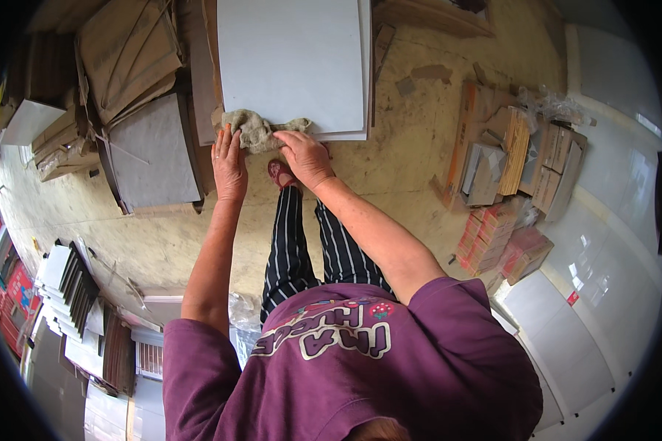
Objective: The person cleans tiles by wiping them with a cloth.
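A crumpled beige cloth (254, 132) lies bunched at the near edge of a stack of large pale sheets or tiles (294, 66). My left hand (229, 165) reaches to the cloth's left end, its fingers stretched out and orange at the tips, touching the fabric. From the right, my right hand (307, 156) has thumb and fingers closed on the cloth's near edge. Part of the cloth sticks out beyond those fingers. The sheets lie flat, with slightly uneven edges at the right corner.
Left of the stack stand a grey slab (154, 151) and flattened cardboard (129, 59). To the right are cardboard boxes with wooden strips (516, 147) and red-and-tan cartons (485, 237). Panels stand racked (66, 287) at lower left. My shoe (279, 173) is below the cloth.
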Demonstrator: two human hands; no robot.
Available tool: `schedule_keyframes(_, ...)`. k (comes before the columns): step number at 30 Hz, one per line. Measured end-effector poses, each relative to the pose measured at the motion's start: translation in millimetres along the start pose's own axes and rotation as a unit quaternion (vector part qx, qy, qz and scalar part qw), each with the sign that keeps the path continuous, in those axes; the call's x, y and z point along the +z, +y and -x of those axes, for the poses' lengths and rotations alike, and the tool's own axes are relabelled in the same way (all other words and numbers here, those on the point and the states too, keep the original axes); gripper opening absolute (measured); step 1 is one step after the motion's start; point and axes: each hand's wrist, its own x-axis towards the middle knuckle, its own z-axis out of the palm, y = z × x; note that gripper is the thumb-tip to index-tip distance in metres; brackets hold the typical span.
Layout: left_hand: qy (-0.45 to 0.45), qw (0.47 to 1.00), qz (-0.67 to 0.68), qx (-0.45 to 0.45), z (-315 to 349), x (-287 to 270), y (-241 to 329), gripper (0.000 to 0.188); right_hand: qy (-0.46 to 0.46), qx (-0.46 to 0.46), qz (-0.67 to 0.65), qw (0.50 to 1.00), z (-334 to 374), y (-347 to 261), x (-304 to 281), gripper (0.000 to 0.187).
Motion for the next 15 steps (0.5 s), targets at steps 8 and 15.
schedule_keyframes(8,0.033,0.999,0.035,-0.012,-5.5,51.6,103.5,0.041,0.058,0.147,-0.028,0.987,25.5,62.7,-44.1,0.032)
schedule_keyframes(15,-0.149,0.920,0.317,-0.178,-12.7,73.3,192.8,0.022,0.141,0.258,-0.119,0.948,64.0,127.2,-122.1,0.031)
